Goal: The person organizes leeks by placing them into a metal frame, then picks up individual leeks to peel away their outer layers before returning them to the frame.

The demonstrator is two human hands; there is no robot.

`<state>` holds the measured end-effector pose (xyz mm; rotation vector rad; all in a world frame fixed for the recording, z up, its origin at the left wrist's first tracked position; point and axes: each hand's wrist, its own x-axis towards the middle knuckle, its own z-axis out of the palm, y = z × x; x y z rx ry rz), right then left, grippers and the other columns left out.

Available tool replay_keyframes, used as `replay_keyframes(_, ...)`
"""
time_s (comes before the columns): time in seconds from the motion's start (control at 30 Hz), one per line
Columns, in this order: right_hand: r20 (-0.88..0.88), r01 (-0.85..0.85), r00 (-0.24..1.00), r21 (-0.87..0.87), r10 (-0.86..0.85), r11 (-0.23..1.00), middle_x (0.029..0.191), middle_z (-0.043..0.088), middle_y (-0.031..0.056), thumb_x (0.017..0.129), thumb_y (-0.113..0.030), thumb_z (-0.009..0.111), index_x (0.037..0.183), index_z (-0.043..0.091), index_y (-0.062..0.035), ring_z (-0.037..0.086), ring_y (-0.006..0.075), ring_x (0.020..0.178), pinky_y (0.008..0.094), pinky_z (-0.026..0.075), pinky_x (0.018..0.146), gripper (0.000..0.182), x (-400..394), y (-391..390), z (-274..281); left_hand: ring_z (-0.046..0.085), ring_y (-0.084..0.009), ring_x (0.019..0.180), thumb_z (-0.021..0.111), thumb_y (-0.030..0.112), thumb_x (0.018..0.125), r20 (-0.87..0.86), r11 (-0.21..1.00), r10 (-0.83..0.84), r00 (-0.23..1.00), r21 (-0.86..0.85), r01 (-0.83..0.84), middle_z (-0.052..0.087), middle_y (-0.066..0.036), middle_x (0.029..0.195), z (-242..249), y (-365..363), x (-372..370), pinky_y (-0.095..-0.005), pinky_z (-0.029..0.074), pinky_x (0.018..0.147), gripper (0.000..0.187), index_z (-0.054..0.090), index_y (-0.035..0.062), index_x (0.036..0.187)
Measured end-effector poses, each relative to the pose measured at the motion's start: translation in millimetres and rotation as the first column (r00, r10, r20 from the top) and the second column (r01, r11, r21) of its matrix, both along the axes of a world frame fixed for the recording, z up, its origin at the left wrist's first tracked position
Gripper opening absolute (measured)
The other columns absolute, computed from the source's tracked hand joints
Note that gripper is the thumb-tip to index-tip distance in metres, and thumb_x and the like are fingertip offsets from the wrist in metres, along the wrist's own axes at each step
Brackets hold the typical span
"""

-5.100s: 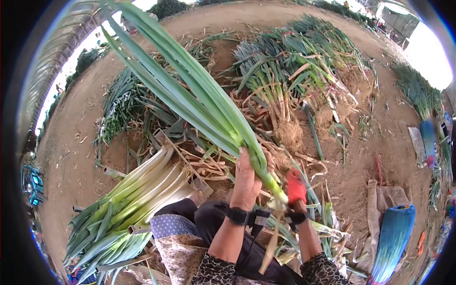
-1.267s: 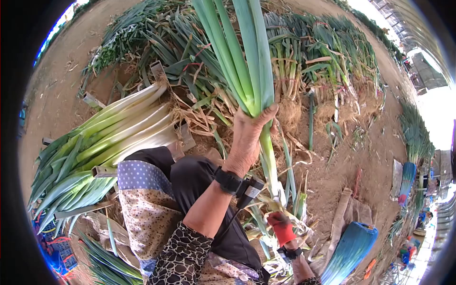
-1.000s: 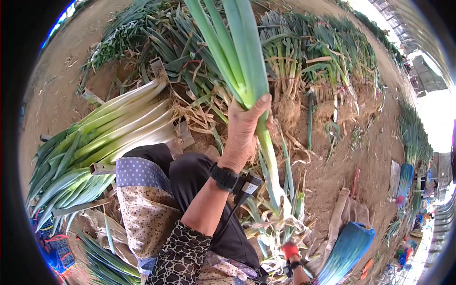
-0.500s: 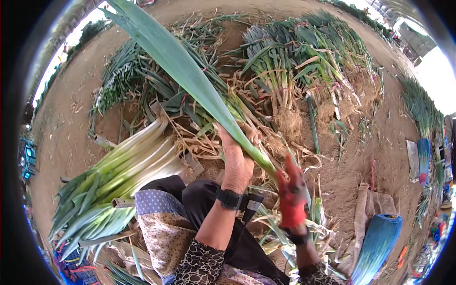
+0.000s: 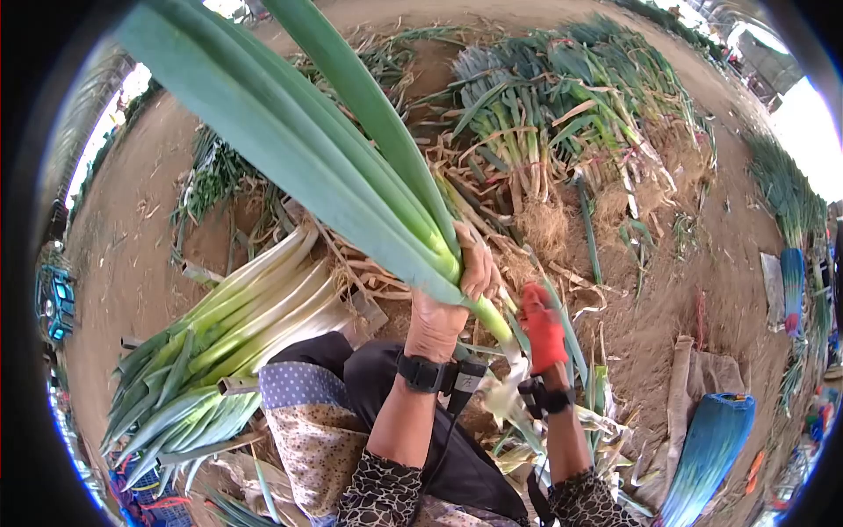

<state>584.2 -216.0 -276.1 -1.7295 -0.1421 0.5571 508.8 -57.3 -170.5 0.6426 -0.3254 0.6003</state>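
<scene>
My bare left hand [image 5: 452, 281] is wrapped round the stalk of a large leek [image 5: 369, 206]. Its broad green leaves fan out to the upper left, and its pale lower end points down to the right. Close beside that lower end is my right hand [image 5: 542, 327] in a red glove, with its fingers curled. Whether it grips a strip of leaf there is hidden. Trimmed leeks [image 5: 255, 303] with white stalks lie in a pile on a low frame to my left.
Bundles of untrimmed leeks [image 5: 509, 114] with dry roots lie on the bare soil ahead. Peeled leaf scraps [image 5: 518, 430] litter the ground by my knees. At the right, a blue-wrapped bundle [image 5: 707, 457] rests by a brown cloth [image 5: 698, 373].
The leek's leaves have spread and swung closer to the camera, and its pale root end now shows. My right hand has moved up slightly, its fingers now curled rather than extended.
</scene>
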Motion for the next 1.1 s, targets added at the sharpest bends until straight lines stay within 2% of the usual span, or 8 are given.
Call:
replay_keyframes(0.1, 0.009, 0.151, 0.986, 0.404, -0.168, 0.902, 0.114, 0.067, 0.0094, 0.098, -0.016, 0.058, 0.125, 0.060, -0.0067, 0.062, 0.0187, 0.098, 0.0290, 0.050, 0.086, 0.029, -46.6, 9.6, 61.1, 0.041, -0.0137, 0.050, 0.052, 0.046, 0.095, -0.087, 0.994, 0.104, 0.991, -0.022, -0.107, 0.040, -0.001, 0.055, -4.2, -0.3, 1.4, -0.0313, 0.040, 0.054, 0.039, 0.053, 0.0078, 0.104)
replay_keyframes(0.17, 0.482, 0.025, 0.865, 0.239, -0.141, 0.971, 0.126, 0.061, 0.0165, 0.097, -0.013, 0.057, 0.130, 0.056, -0.0066, 0.060, 0.0186, 0.109, 0.0308, 0.048, 0.093, 0.034, -57.4, 30.7, 67.5, 0.042, -0.0148, 0.050, 0.052, 0.046, 0.095, -0.166, 0.988, 0.096, 0.981, -0.102, -0.114, 0.041, -0.001, 0.055, -2.3, -11.3, 4.8, -0.0320, 0.041, 0.055, 0.040, 0.053, 0.0075, 0.104)
replay_keyframes(0.43, -0.355, -0.097, 0.915, 0.267, 0.192, 0.959, 0.099, 0.064, 0.0114, 0.098, -0.043, 0.051, 0.114, 0.060, -0.0024, 0.059, 0.0205, 0.084, 0.0355, 0.048, 0.078, 0.045, 36.2, 72.7, -73.0, 0.043, -0.0158, 0.044, 0.048, 0.062, 0.090, -0.063, 0.975, -0.222, 0.973, -0.031, 0.221, 0.044, -0.002, 0.050, -4.0, -27.5, 0.5, -0.0341, 0.042, 0.051, 0.061, 0.051, 0.0035, 0.108)
replay_keyframes(0.53, 0.028, -0.090, 0.996, 0.322, 0.086, 0.942, 0.107, 0.065, 0.0069, 0.098, -0.037, 0.057, 0.125, 0.058, -0.0019, 0.059, 0.0169, 0.093, 0.0298, 0.048, 0.082, 0.044, 5.9, 25.9, -55.6, 0.043, -0.0155, 0.043, 0.038, 0.068, 0.092, -0.057, 0.977, -0.215, 0.975, -0.024, 0.214, 0.042, -0.002, 0.050, -4.0, -15.9, -2.6, -0.0341, 0.042, 0.050, 0.068, 0.051, 0.0034, 0.107)
replay_keyframes(0.57, -0.248, -0.111, 0.950, 0.298, 0.189, 0.948, 0.122, 0.061, 0.0077, 0.097, -0.031, 0.061, 0.132, 0.053, -0.0004, 0.058, 0.0152, 0.107, 0.0271, 0.047, 0.090, 0.047, 2.7, 7.7, -6.4, 0.042, -0.0158, 0.042, 0.037, 0.068, 0.092, -0.063, 0.982, -0.187, 0.980, -0.034, 0.186, 0.042, -0.002, 0.049, -6.6, -11.9, -5.1, -0.0340, 0.041, 0.050, 0.068, 0.052, 0.0034, 0.107)
replay_keyframes(0.73, -0.035, -0.369, 0.911, 0.374, 0.410, 0.851, 0.105, 0.059, 0.0008, 0.096, -0.024, 0.062, 0.134, 0.053, 0.0009, 0.056, 0.0080, 0.093, 0.0208, 0.045, 0.082, 0.046, -43.7, -35.1, 32.0, 0.046, -0.0160, 0.051, 0.041, 0.062, 0.094, -0.096, 0.996, -0.068, 0.993, -0.065, 0.062, 0.044, -0.002, 0.055, -15.6, 3.4, 2.7, -0.0338, 0.044, 0.056, 0.059, 0.054, 0.0065, 0.109)
replay_keyframes(0.83, -0.116, -0.118, 0.967, 0.588, 0.228, 0.800, 0.100, 0.059, -0.0006, 0.094, -0.016, 0.065, 0.124, 0.061, 0.0006, 0.054, 0.0050, 0.084, 0.0171, 0.043, 0.073, 0.035, -61.1, -27.8, 30.1, 0.057, -0.0201, 0.075, 0.039, 0.068, 0.093, -0.205, 0.972, 0.080, 0.976, -0.200, -0.122, 0.057, -0.006, 0.078, -2.2, -8.7, 2.3, -0.0383, 0.049, 0.075, 0.067, 0.056, 0.0063, 0.114)
replay_keyframes(1.1, 0.480, -0.106, 0.877, 0.244, -0.025, 0.964, 0.099, 0.063, 0.0121, 0.084, -0.019, 0.075, 0.117, 0.063, -0.0009, 0.061, 0.0201, 0.089, 0.0337, 0.050, 0.075, 0.040, -55.3, -0.6, 56.1, 0.062, -0.0221, 0.088, 0.061, 0.047, 0.093, -0.538, 0.923, 0.258, 0.802, -0.107, -0.368, 0.063, -0.009, 0.092, -12.1, -15.6, 1.6, -0.0360, 0.051, 0.084, 0.042, 0.057, 0.0055, 0.097)
